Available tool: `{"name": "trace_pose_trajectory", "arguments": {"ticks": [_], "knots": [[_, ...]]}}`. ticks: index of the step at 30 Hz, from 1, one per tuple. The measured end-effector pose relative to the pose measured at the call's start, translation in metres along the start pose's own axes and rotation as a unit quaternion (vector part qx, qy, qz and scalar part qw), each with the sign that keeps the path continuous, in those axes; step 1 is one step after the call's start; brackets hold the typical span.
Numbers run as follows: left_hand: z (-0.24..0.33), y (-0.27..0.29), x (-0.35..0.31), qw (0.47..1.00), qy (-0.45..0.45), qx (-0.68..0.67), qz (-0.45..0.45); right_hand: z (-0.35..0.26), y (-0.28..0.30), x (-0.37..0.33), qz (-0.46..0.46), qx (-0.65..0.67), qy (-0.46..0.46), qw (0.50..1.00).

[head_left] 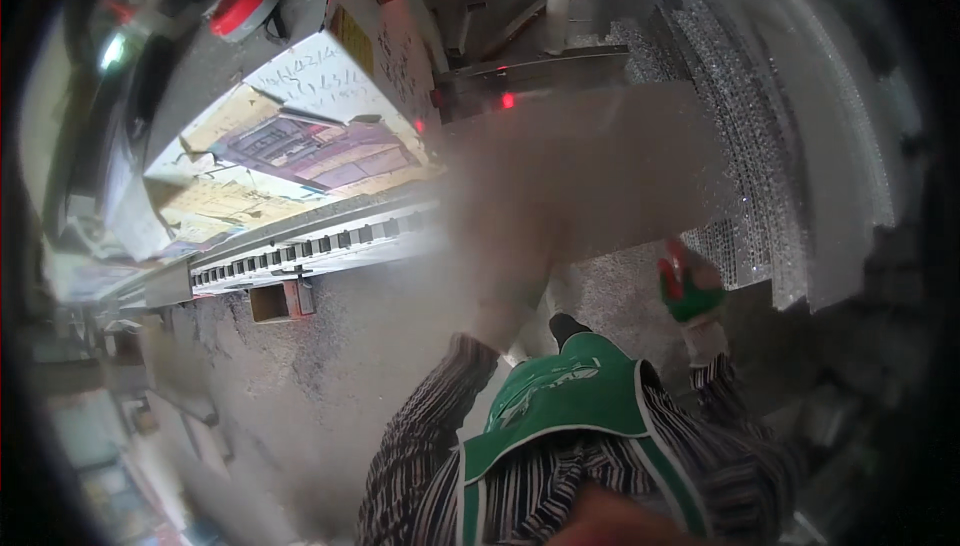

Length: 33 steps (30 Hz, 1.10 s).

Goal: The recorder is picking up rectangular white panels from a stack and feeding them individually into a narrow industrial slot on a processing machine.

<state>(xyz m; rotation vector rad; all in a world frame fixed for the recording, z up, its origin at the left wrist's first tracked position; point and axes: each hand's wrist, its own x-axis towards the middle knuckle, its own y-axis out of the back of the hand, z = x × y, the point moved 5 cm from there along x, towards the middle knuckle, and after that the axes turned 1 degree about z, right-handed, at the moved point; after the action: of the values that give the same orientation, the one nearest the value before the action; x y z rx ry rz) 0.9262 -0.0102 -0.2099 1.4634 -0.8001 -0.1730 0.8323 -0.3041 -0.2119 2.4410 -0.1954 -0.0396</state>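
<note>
A flat grey-brown panel [640,166] lies across the middle of the view. My left hand [515,266] reaches up to the left end of this panel, but a haze smears it and its fingers do not show clearly. Below the panel's lower right edge is my right hand [692,284], in a glove with green and red parts. Its fingers look curled, with a red part pointing up near the panel's edge. Whether that red part is glove or a held thing cannot be made out.
A stack of sheets with ridged, glittering edges [745,146] stands at the right. On the left is a white machine housing [330,76] with worn paper and handwriting, a red round part [245,4] on top, and a slotted rail [330,244] along it. Grey floor [300,376] lies below.
</note>
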Motion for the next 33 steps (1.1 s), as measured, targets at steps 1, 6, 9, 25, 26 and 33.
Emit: {"name": "trace_pose_trajectory", "arguments": {"ticks": [1,6,9,25,26,33], "knots": [[-0.003,0.002,-0.001,1.000,0.006,-0.005,0.009,-0.047,0.026,0.005,0.071,-0.316,0.135,0.936],[-0.009,0.006,0.023,0.999,0.008,-0.019,-0.026,-0.042,0.029,0.070,0.074,-0.406,0.285,0.865],[-0.023,-0.011,0.014,0.996,0.047,-0.005,-0.071,-0.028,0.027,0.090,0.044,-0.380,0.308,0.871],[-0.068,0.004,0.019,0.987,0.087,-0.131,-0.027,-0.034,-0.004,0.125,-0.007,-0.388,0.370,0.844],[-0.074,0.006,0.017,0.988,0.112,-0.107,-0.025,-0.030,-0.003,0.120,-0.018,-0.376,0.332,0.865],[-0.109,0.006,-0.016,0.993,0.083,-0.040,-0.071,-0.078,-0.048,0.110,-0.014,-0.367,0.388,0.845]]}}
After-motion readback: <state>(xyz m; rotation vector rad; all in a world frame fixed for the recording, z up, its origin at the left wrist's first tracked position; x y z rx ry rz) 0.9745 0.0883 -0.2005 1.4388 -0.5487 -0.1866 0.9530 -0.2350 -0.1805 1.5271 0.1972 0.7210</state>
